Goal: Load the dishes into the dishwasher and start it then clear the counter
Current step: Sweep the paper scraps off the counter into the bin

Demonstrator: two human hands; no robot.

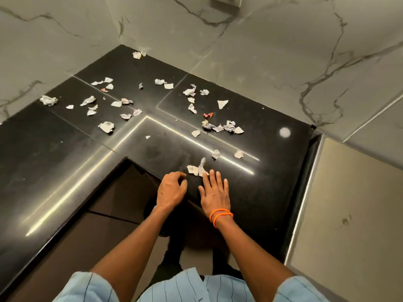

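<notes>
A black L-shaped counter (65, 153) fills the corner, strewn with several torn and crumpled paper scraps (192, 92). My right hand (214, 192), with orange bands at the wrist, lies flat with straight fingers on the counter near its front edge. Its fingertips touch the nearest paper scraps (196, 170). My left hand (171, 189) hovers at the counter's inner corner, fingers curled, and nothing shows inside it. No dishes or dishwasher are in view.
Marble-patterned walls (261, 51) close the counter at the back and right. A crumpled paper ball (49, 100) lies far left, more scraps in the back corner (138, 55). A round light reflection (284, 132) sits near the right end. Dark cabinet fronts (122, 199) run below the counter edge.
</notes>
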